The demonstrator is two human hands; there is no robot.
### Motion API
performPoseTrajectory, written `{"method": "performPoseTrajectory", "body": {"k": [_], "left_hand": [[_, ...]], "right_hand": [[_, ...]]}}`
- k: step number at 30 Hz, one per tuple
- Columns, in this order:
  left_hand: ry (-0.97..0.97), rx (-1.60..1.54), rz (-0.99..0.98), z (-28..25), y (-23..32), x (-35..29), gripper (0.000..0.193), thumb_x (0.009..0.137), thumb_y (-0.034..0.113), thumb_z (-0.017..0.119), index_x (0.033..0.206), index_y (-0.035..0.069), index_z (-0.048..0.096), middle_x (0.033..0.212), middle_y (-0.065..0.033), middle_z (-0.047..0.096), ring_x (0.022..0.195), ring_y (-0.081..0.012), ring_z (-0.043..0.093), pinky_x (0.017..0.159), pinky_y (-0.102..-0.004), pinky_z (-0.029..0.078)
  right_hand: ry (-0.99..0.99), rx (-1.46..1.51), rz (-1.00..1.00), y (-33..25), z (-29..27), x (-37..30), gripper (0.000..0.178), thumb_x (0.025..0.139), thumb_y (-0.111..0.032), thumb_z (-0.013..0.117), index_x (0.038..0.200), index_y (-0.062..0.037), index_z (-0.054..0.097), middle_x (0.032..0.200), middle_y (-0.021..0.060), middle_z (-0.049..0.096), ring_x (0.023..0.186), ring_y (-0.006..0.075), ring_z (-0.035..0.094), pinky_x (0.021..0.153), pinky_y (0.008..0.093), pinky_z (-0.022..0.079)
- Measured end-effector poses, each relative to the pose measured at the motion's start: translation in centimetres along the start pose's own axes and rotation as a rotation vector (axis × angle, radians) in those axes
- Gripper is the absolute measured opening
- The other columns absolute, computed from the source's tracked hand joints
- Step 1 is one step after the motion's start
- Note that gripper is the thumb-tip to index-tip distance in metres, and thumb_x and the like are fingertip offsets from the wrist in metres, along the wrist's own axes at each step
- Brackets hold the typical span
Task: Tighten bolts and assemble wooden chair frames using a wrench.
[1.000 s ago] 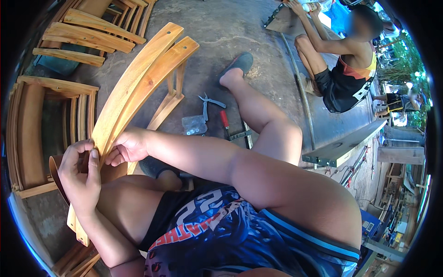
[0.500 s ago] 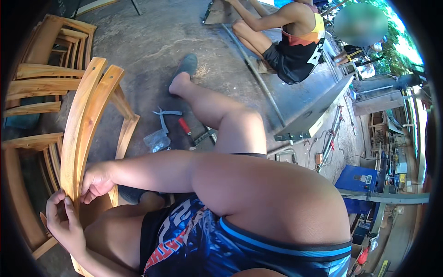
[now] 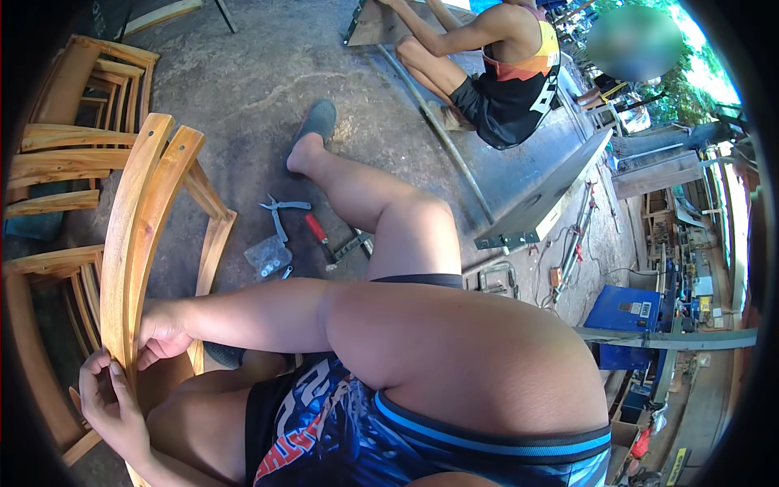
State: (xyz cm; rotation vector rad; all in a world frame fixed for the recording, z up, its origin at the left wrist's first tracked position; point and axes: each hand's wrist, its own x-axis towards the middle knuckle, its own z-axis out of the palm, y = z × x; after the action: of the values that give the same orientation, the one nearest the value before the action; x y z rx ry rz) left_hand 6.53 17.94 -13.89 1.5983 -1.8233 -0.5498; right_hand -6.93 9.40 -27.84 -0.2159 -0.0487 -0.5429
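In front of me at the left stands a varnished wooden chair frame point(image 3: 120, 243), with two long curved pieces side by side and a leg reaching to the floor. My left hand point(image 3: 114, 406) is at the lower part of the curved pieces, its thumb and bent fingers closed on the wood edge. My right hand point(image 3: 165, 331) reaches across to the other side of the same piece, close to the left. Its fingers are curled and partly hidden by the wood, so what they hold does not show.
More wooden chair frames point(image 3: 49, 169) stand at the left. On the floor lie locking pliers point(image 3: 280, 213), a clear plastic bag point(image 3: 268, 256) of small parts and a red-handled clamp point(image 3: 316, 228). A co-worker point(image 3: 519, 73) squats beyond a metal panel point(image 3: 552, 191); a blue box point(image 3: 621, 312) stands right.
The view has shifted slightly, moving the scene a little left in the picture. Both hands stay at the same place on the chair frame.
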Motion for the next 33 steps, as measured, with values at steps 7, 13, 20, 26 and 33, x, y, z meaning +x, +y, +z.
{"method": "performPoseTrajectory", "body": {"k": [7,13,20,26,33], "left_hand": [[0.004,0.093,0.007,-0.4,0.4,-0.1,0.017,0.103,0.007,0.057,0.115,-0.003,0.063,0.113,-0.0090,0.067,0.101,-0.0157,0.064,0.090,-0.0299,0.052],[-0.002,0.121,0.044,-0.2,0.3,0.2,0.017,0.103,0.008,0.058,0.114,-0.003,0.063,0.112,-0.0096,0.068,0.102,-0.0168,0.064,0.090,-0.0306,0.052],[-0.003,0.116,0.035,-0.3,-0.2,0.2,0.017,0.104,0.008,0.057,0.116,-0.003,0.062,0.115,-0.0090,0.067,0.099,-0.0147,0.065,0.087,-0.0279,0.053],[-0.003,0.069,-0.004,-0.7,-0.5,-0.2,0.018,0.105,0.007,0.055,0.118,-0.003,0.061,0.114,-0.0088,0.066,0.099,-0.0151,0.067,0.087,-0.0276,0.053],[-0.013,0.054,-0.022,-0.6,0.0,-0.4,0.019,0.106,0.008,0.056,0.119,-0.004,0.061,0.114,-0.0083,0.066,0.099,-0.0143,0.067,0.087,-0.0277,0.054]], "right_hand": [[-0.088,-0.025,-0.112,-0.1,1.2,-0.4,0.035,0.089,0.001,0.069,0.124,-0.0019,0.066,0.118,0.0154,0.073,0.110,0.0267,0.072,0.091,0.0426,0.062],[-0.115,0.061,0.328,-0.4,-1.8,0.6,0.022,0.097,-0.021,0.064,0.107,-0.0027,0.070,0.093,0.0175,0.075,0.079,0.0259,0.076,0.069,0.0366,0.063],[-0.026,-0.073,0.240,-0.1,-2.3,1.4,0.013,0.096,-0.006,0.063,0.106,-0.0020,0.070,0.089,0.0166,0.075,0.069,0.0252,0.073,0.064,0.0352,0.061],[0.010,-0.087,0.048,0.2,-0.5,0.2,0.027,0.094,0.001,0.063,0.121,-0.0024,0.069,0.108,0.0130,0.076,0.094,0.0258,0.075,0.080,0.0379,0.062],[0.019,0.055,0.013,0.4,-0.3,0.3,0.030,0.091,0.005,0.065,0.119,-0.0023,0.069,0.115,0.0134,0.075,0.104,0.0256,0.074,0.092,0.0408,0.060]]}}
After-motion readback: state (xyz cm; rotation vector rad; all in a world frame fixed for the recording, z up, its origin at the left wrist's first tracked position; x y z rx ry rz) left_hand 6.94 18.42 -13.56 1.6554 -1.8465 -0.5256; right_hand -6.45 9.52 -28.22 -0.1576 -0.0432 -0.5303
